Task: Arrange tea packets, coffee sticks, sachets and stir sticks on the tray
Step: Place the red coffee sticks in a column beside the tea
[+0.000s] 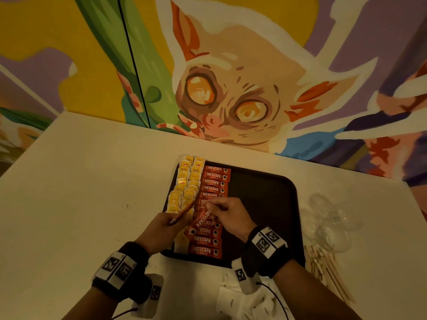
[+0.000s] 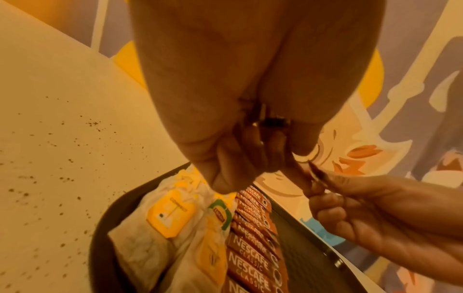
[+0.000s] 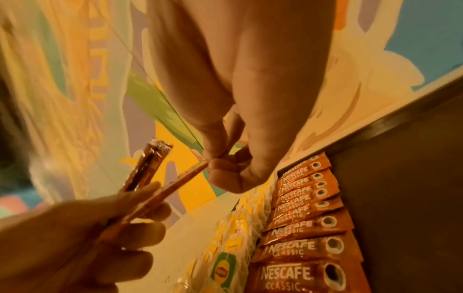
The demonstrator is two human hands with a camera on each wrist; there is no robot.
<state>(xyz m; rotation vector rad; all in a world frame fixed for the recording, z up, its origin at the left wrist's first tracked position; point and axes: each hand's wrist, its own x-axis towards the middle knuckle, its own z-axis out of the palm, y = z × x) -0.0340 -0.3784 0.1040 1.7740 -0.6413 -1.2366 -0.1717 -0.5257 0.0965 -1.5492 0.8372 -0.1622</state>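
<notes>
A dark tray [image 1: 265, 192] lies on the white table. Yellow tea packets [image 1: 187, 181] fill two columns at its left edge, and red Nescafe coffee sticks [image 1: 215, 183] lie in a column beside them. My left hand [image 1: 182, 221] hovers over the tray's near left and grips a few loose coffee sticks [image 1: 203, 221]; one of them [image 3: 150, 162] points up edge-on. My right hand [image 1: 209, 205] pinches the far end of one held stick [image 3: 185, 177] between thumb and forefinger. In the left wrist view the curled left hand [image 2: 238, 162] meets the right hand [image 2: 371, 208] at that stick [image 2: 317, 175].
Crumpled clear plastic [image 1: 330, 222] and a pile of wooden stir sticks [image 1: 323, 266] lie on the table right of the tray. White sachets [image 1: 245, 299] sit at the near edge between my arms. Dark specks [image 1: 129, 206] dot the table at left. A painted wall runs behind.
</notes>
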